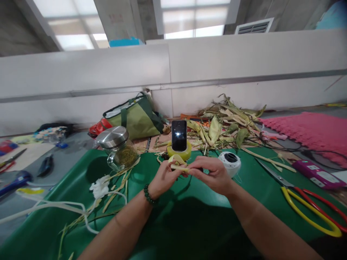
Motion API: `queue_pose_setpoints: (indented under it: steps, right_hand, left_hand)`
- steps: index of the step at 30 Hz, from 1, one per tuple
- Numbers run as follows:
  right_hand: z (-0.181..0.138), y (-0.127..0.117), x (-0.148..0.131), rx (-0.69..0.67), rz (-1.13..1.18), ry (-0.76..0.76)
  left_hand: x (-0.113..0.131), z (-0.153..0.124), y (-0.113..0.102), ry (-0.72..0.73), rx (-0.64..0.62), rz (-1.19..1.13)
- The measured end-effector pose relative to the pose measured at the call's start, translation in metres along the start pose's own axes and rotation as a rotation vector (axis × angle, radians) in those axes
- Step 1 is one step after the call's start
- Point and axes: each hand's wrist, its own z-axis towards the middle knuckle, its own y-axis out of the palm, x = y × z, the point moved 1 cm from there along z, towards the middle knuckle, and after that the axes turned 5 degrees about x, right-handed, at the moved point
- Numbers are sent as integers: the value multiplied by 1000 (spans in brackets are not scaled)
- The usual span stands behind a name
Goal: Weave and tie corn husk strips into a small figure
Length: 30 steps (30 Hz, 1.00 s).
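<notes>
Over the green mat (179, 224), a pale dried corn husk strip (179, 168) is pinched between both hands. My left hand (164, 177), with a dark green bead bracelet at the wrist, grips its left part, and a wider pale piece of husk (177, 159) sticks up above those fingers. The fingers of my right hand (213, 173) are closed on the strip's right end. Just beyond the hands, a smartphone (179, 134) leans upright on a yellow roll (179, 152). A white spool of thread (230, 163) stands right beside my right hand.
Large scissors (295, 191) with red and yellow handles lie at right, near a purple box (318, 174). A glass jar (119, 150), crumpled white tissue (99, 187) and white cable (78, 206) are at left. Dried husks (222, 126) pile behind, near a green bag (135, 119).
</notes>
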Motion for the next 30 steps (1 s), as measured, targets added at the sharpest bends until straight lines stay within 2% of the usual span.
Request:
queue_pose_setpoints:
  steps: [2, 4, 11, 17, 23, 30]
  right_hand:
    - [1, -2, -1, -57, -118, -37]
    - [3, -6, 1, -15, -187, 4]
    - [5, -11, 7, 24, -194, 198]
    - [7, -15, 3, -67, -136, 187]
    - [9, -22, 2, -243, -50, 161]
    - [7, -26, -2, -354, -65, 181]
  left_hand:
    - [1, 1, -3, -28, -13, 25]
    - [3, 1, -6, -54, -44, 29]
    - [3, 0, -11, -99, -154, -7]
    - [1, 0, -14, -116, -204, 25]
    - [1, 0, -16, -194, -323, 19]
    - [2, -1, -15, -202, -361, 2]
